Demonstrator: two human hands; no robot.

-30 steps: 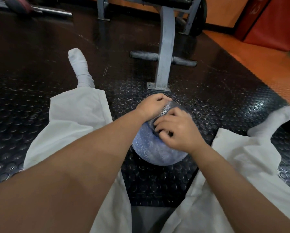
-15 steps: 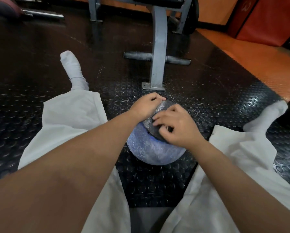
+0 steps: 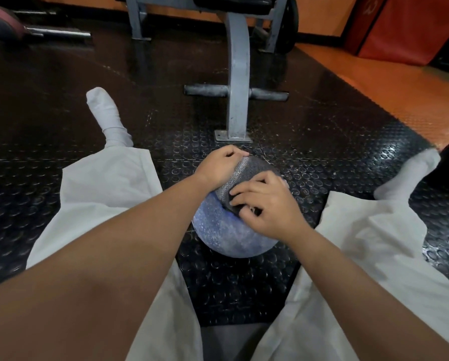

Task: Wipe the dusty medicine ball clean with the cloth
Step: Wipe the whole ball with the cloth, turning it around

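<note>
ball (image 3: 226,237) on floor (image 3: 244,290) between legs. cloth (image 3: 246,173) draped over its top. left hand (image 3: 219,166) curls over cloth's far edge; right hand (image 3: 266,208) pinches near edge. exposed near side looks speckled, dusty: most wiping left.

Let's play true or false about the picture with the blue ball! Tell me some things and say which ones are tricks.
1. The medicine ball lies on the floor between the person's legs. True.
2. The cloth is bright red. False: it is dark grey with a fine pattern.
3. The left hand and the right hand both grip the cloth on top of the ball. True.
4. The person wears black shoes. False: white socks cover both feet.
5. The ball sits on the bench. False: the grey bench frame stands beyond it.
</note>
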